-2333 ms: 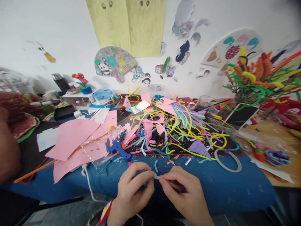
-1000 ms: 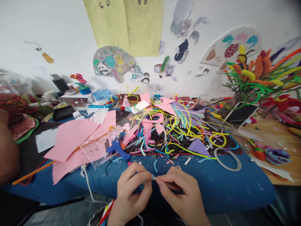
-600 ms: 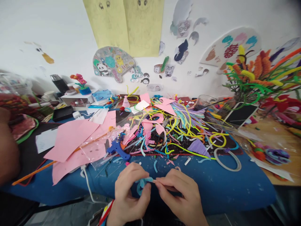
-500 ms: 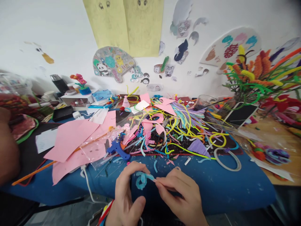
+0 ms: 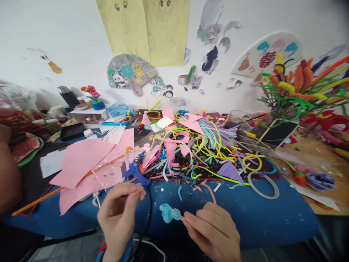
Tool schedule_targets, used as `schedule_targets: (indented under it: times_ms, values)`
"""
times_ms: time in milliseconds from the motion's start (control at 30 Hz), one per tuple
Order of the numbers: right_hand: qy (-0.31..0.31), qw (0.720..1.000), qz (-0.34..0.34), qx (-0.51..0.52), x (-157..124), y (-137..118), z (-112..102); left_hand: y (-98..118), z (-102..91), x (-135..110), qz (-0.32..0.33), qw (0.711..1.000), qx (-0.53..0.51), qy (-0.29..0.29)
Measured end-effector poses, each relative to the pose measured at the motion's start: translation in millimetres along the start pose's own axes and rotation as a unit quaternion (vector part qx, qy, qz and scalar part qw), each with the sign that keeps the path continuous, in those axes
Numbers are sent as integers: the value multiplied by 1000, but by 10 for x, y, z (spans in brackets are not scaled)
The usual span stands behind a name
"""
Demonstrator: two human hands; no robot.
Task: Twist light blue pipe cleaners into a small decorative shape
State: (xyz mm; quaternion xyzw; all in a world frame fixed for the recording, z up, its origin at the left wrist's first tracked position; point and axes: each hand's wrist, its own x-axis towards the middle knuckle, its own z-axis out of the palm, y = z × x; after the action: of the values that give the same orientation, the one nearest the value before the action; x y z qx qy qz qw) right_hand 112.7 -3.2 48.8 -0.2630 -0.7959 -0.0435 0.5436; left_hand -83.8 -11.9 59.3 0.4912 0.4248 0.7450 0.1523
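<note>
My right hand (image 5: 211,231) is closed in a pinch near the table's front edge. It holds a small light-blue pipe-cleaner curl (image 5: 168,213) by its left end, and a thin pink stem (image 5: 209,190) rises behind the fingers. My left hand (image 5: 118,213) is raised to the left of the curl and apart from it. Its fingertips are drawn together against the thumb, and I cannot make out anything between them. A black cord (image 5: 148,211) hangs just right of it. A blue glue gun (image 5: 136,173) lies just beyond my left hand.
A heap of coloured pipe cleaners (image 5: 209,145) covers the middle of the blue table (image 5: 259,214). Pink paper sheets (image 5: 81,160) lie at the left, a tape ring (image 5: 263,184) at the right. A pipe-cleaner bouquet (image 5: 297,87) stands far right. Another person's arm (image 5: 8,174) is at the left edge.
My left hand let go of the blue curl and moved left and up. The curl now shows fully, held only by my right hand.
</note>
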Motion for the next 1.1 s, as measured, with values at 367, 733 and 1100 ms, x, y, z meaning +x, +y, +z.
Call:
schedule_targets:
  times_ms: [367, 733, 1100]
  values:
    - [-40, 990, -42, -129, -26, -122, -237, -54, -334, 310, -110, 990, -78, 49]
    - [-61, 983, -62, -164, -37, -106, -253, 150, -61, -45, -280, 837, -75, -463]
    - [-63, 984, -106, -128, -76, 27, -173, 175, -28, 26, -201, 876, -14, -438]
